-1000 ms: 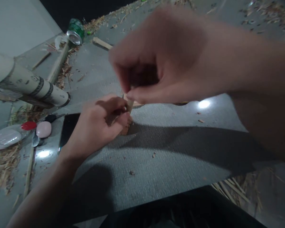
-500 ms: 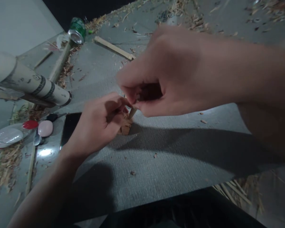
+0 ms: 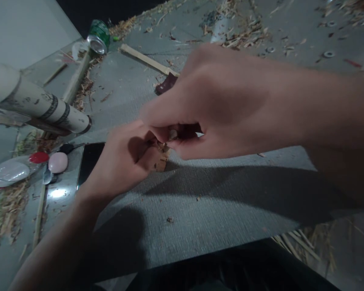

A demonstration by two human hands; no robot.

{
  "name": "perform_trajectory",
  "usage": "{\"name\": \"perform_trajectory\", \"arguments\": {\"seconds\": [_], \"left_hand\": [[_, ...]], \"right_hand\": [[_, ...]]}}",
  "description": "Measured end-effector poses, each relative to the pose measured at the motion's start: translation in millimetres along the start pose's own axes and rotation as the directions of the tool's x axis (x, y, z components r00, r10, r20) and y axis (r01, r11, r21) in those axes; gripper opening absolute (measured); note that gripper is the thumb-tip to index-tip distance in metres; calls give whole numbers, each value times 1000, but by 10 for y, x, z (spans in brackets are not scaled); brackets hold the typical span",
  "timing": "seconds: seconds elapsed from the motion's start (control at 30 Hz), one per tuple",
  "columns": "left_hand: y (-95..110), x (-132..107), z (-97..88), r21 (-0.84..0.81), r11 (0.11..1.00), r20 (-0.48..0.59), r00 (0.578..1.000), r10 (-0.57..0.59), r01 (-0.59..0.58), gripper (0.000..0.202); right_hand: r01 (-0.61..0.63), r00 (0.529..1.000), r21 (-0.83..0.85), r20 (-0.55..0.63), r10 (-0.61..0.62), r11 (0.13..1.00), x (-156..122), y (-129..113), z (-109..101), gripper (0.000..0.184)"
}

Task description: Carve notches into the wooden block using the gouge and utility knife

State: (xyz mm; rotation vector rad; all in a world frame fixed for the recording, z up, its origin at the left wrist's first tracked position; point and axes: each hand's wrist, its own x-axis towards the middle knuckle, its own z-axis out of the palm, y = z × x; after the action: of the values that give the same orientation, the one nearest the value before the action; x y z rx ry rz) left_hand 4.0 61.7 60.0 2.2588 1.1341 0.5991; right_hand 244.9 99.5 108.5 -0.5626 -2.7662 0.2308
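My left hand point(image 3: 124, 161) rests on a grey textured mat point(image 3: 218, 210), its fingers curled round a small brown piece point(image 3: 161, 161) that pokes out under them. My right hand point(image 3: 218, 109) hovers just above, thumb and forefinger pinched on a thin pale stick point(image 3: 172, 133) whose end meets the brown piece. Most of the stick is hidden inside the fingers. The two hands touch at the fingertips.
A dark phone point(image 3: 89, 159) lies beside my left wrist. Left of it are a pink pebble point(image 3: 58, 162), a red cap point(image 3: 38, 157) and a banded tube point(image 3: 39, 107). A green can point(image 3: 98, 37), a wooden strip point(image 3: 145, 60) and shavings lie farther back.
My right hand has come down and toward me, closing onto my left fingertips; the stick is now mostly hidden. The view has shifted, showing more of the far floor.
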Motion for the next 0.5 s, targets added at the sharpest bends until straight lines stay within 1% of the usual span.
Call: {"name": "perform_trajectory", "arguments": {"seconds": [0.07,0.2,0.27,0.37,0.5], "left_hand": [[0,-3,3,-38,999,9,1000,-4,5,13],[6,-9,36,-157,988,38,999,4,2,8],[9,-17,56,-197,980,20,1000,19,-15,7],[9,-40,61,-196,980,11,999,33,-31,7],[23,-70,34,-163,986,50,999,-6,14,8]], "right_hand": [[2,1000,-2,0,-2,1000,6,-12,3,31],[-22,998,-94,51,27,995,57,-76,11,32],[-25,997,-109,76,33,994,86,-110,11,34],[-34,995,-105,93,44,994,101,-132,1,33],[-36,996,-73,77,41,997,82,-134,-13,37]]}}
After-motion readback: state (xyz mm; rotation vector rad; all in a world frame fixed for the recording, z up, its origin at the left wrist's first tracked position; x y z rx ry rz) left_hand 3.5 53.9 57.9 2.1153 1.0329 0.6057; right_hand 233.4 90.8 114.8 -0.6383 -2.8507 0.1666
